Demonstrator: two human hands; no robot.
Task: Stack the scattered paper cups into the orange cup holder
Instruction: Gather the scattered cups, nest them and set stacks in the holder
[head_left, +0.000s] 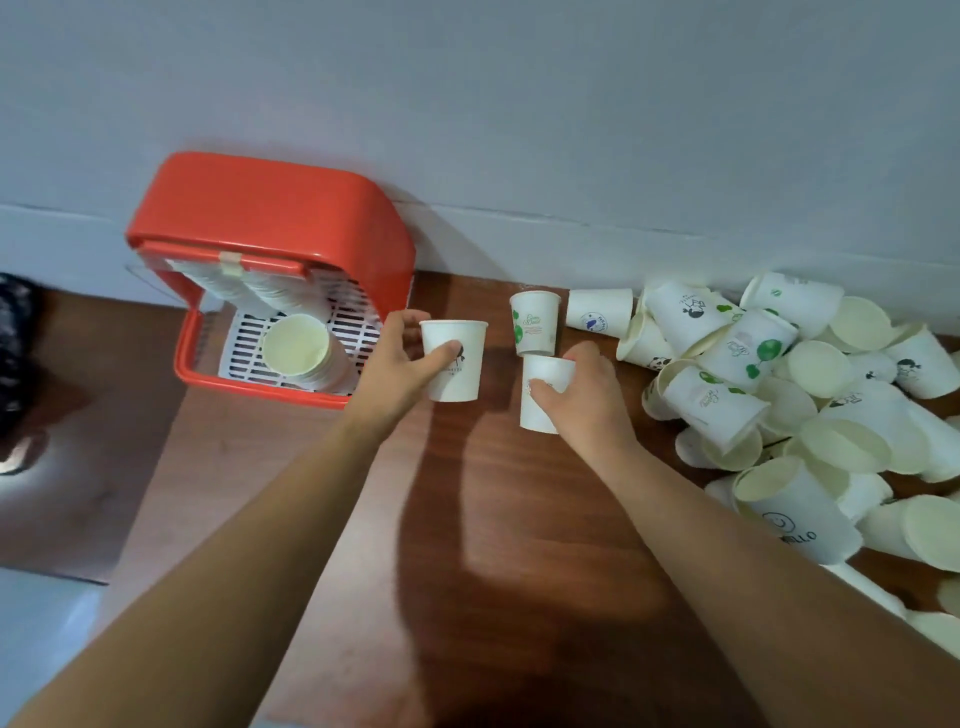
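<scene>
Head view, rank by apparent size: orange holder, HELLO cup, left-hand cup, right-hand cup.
1. orange holder
2. HELLO cup, though it lies nearer the camera
3. left-hand cup and right-hand cup: look alike, not ranked

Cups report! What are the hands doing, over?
Left hand grips an upright cup beside the orange cup holder. Right hand grips a second cup. Holder open, stacks inside. Loose cup pile waits right; nothing blocks the holder.

One holder (270, 208). Two hands: left hand (400, 358), right hand (587, 395). Two held cups (452, 364) (543, 389), one standing cup (535, 322), and a pile (779, 389) of over twenty (too overlapped to count exactly).
</scene>
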